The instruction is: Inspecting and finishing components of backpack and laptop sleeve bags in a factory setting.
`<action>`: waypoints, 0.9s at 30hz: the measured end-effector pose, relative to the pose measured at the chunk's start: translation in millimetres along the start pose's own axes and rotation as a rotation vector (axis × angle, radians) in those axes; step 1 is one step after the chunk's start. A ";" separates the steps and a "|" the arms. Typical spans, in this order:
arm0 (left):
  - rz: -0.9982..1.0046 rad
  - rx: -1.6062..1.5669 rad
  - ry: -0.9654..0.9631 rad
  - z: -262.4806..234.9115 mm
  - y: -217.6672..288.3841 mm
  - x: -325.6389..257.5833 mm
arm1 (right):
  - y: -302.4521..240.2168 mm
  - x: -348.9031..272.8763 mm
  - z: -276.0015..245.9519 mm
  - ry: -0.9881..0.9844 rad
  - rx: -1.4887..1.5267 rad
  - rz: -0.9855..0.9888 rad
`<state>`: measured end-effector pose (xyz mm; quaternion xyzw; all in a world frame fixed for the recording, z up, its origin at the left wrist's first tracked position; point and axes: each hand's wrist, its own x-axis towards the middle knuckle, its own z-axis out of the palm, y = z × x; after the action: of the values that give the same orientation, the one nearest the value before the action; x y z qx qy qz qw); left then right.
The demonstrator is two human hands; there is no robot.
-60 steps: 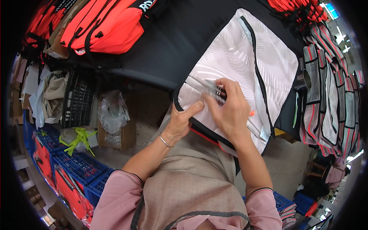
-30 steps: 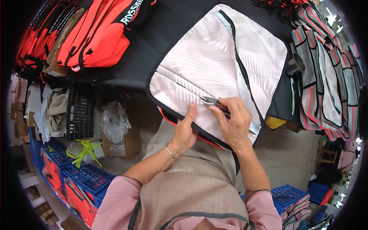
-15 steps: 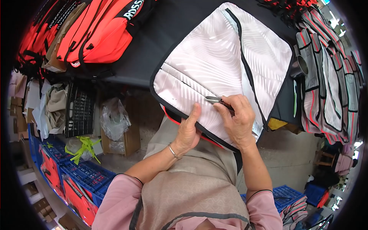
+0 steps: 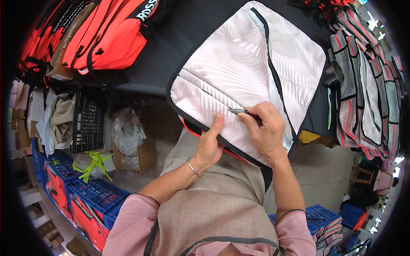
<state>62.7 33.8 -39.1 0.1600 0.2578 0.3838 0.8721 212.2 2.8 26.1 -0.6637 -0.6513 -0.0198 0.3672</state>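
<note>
A pale pink fabric bag piece (image 4: 230,55) with a white wavy pattern and black bound edges lies tilted across the table's front edge. A black zip strip (image 4: 273,70) runs down it, and a slit-like seam crosses its lower part. My left hand (image 4: 209,147) grips its near edge, thumb on top and fingers hidden beneath. In my right hand (image 4: 267,132) is a pair of small thread snips (image 4: 237,111) with a dark handle, closed round by the fingers. Their metal blades point left, just over the fabric by the seam. Red trim shows under the near edge.
Red bags (image 4: 111,38) are piled on the dark table (image 4: 158,64) at left. Grey and pink pieces (image 4: 363,98) hang over its right side, near a metal cup (image 4: 335,72). Blue crates (image 4: 92,192) and a black crate (image 4: 89,121) stand at lower left.
The snips' blades, seen apart before, now look closer together. My right hand has shifted very slightly; my left hand keeps its hold on the bag piece.
</note>
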 end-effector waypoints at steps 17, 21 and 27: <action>0.104 0.219 0.139 2.5 -32.4 -1.5 | 29.7 13.2 57.0 -0.079 0.318 0.477; -0.052 0.153 0.161 -4.6 -27.0 3.5 | 25.8 9.7 26.4 -0.064 0.480 0.562; -0.094 0.040 0.044 7.6 -19.5 -0.2 | 3.2 -37.0 -27.1 0.091 0.225 0.486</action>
<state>78.4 20.3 -42.1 0.1565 0.2918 0.3407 0.8799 221.7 -42.2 25.8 -0.7542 -0.4538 0.1117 0.4612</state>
